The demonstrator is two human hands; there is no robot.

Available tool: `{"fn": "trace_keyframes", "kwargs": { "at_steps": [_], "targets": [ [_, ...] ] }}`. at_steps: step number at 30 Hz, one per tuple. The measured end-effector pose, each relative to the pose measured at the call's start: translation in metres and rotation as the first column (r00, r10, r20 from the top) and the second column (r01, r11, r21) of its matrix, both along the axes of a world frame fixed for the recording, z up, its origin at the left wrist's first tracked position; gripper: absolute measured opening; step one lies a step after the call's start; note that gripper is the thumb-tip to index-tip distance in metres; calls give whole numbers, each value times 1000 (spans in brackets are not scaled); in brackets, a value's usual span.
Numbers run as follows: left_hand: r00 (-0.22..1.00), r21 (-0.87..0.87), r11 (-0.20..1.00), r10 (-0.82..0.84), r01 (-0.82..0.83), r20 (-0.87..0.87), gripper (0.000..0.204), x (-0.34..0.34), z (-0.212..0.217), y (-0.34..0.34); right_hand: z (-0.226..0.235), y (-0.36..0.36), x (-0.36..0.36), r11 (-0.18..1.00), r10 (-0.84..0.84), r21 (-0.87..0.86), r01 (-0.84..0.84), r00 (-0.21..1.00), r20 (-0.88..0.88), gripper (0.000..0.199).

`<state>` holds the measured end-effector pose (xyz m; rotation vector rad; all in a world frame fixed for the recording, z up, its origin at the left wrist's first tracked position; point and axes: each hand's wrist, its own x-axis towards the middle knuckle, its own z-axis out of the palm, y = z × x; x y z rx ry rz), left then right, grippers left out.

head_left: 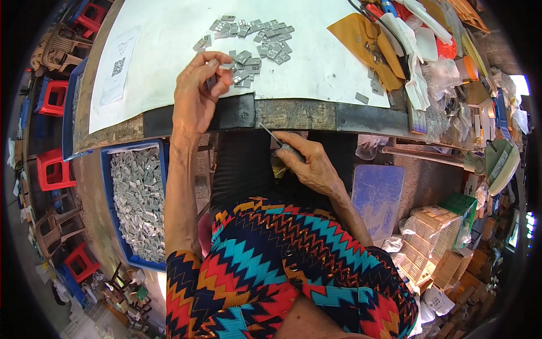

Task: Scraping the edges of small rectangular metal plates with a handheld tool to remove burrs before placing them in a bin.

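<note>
Over the near edge of the white sheet (158,62), my left hand (192,99) pinches a small light-grey flat piece (226,66) between thumb and fingertips. Beyond it lies a loose pile of small grey rectangular pieces (274,35), some with holes. My right hand (317,168) is closed around the handle of a thin pointed hand tool (267,130), its slim metal end aimed at the bench edge. Whether that end is a blade or a file, I cannot tell. The tool and the held piece are apart.
A blue tray (105,195) full of similar grey pieces stands low on the left. A printed paper (117,70) lies on the sheet. Brown folded material (353,31), plastic bags and clutter crowd the right. Red stools (55,169) stand far left; a blue board (377,195) is lower right.
</note>
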<state>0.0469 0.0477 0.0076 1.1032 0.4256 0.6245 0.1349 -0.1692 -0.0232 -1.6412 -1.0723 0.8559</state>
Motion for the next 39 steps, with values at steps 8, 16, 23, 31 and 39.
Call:
{"fn": "trace_keyframes", "kwargs": {
  "at_steps": [8,16,23,31,39],
  "targets": [
    [996,-148,985,-90,88,-2,13,-3,-4,-41,13,-2,3,990,-131,52,134,990,-59,32],
    [981,-180,965,-182,192,71,22,-7,0,-68,29,-1,3,980,-116,153,124,991,-61,34],
    [983,-272,945,-164,181,85,21,-11,-3,-72,24,-2,0,964,-90,257,67,993,80,34],
    [965,-327,908,-245,264,99,22,-16,-7,-83,25,-2,-2,960,-89,272,66,993,73,34],
    [973,-128,968,-224,216,-49,20,-19,-13,-91,35,-2,-3,984,-91,156,89,996,5,30]
  ]
}}
